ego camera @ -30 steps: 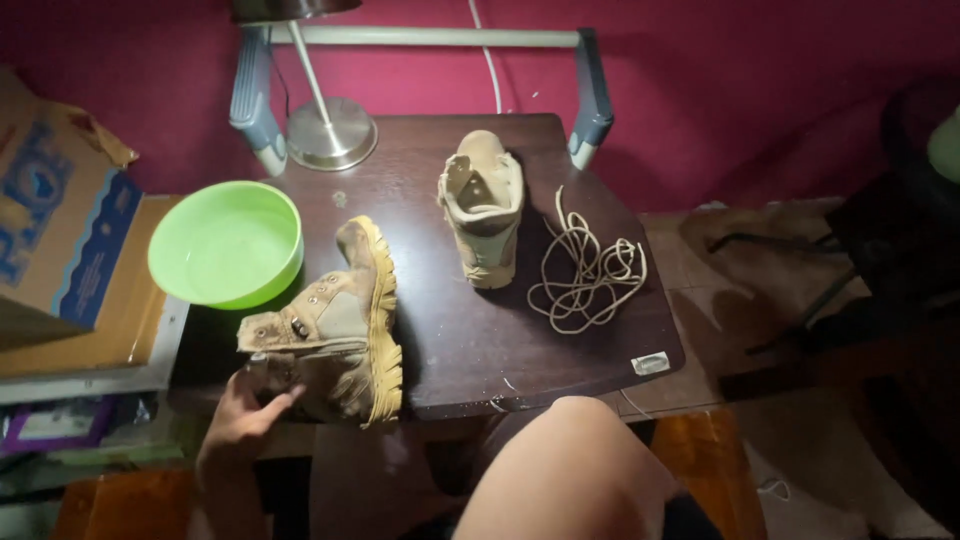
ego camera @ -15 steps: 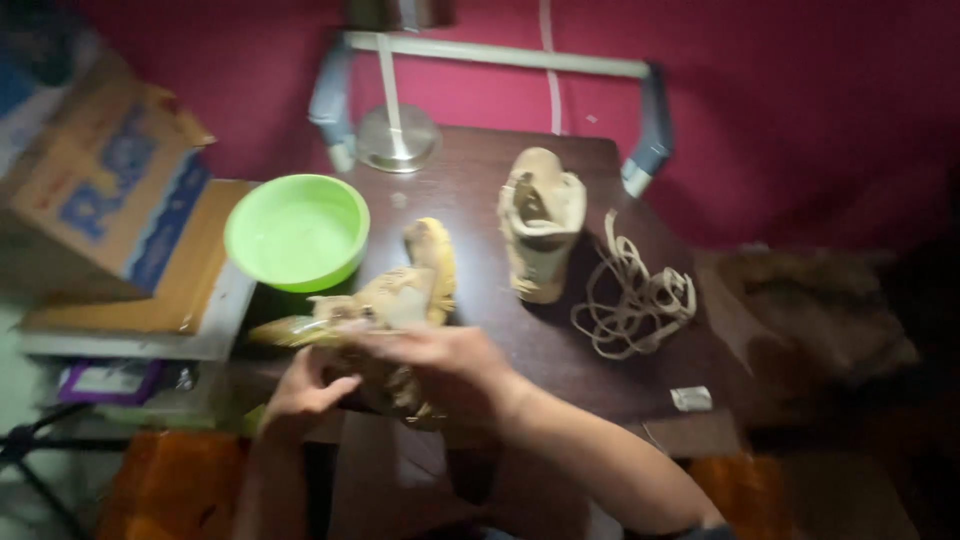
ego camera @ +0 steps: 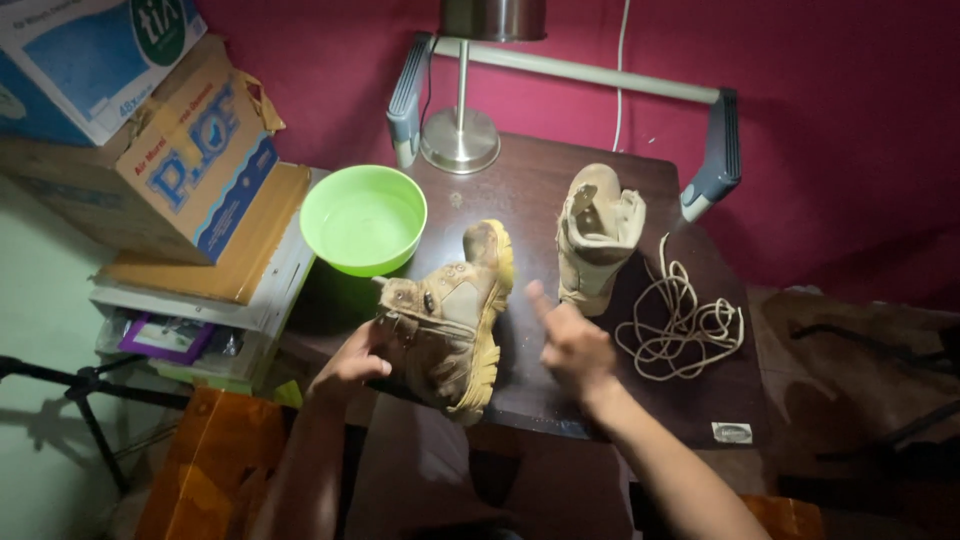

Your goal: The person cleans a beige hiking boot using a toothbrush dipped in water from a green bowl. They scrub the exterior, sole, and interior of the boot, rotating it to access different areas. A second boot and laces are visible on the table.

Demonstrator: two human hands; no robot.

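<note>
fingers point(ego camera: 375, 350) on boot point(ego camera: 450, 320) | dark wooden table point(ego camera: 520, 190) | magenta wall point(ego camera: 820, 90)

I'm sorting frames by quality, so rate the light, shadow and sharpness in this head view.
Head view: warm light pools on the table; the boot on its side, left hand and right hand are sharp; the bowl is bright, unglared; floor corners sink into shadow.

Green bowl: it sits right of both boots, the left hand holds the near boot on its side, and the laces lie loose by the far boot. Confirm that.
Not quite. The head view shows the bowl left of both boots. The rest stands: the left hand holds the near boot on its side, and the laces lie loose by the far boot.
</note>
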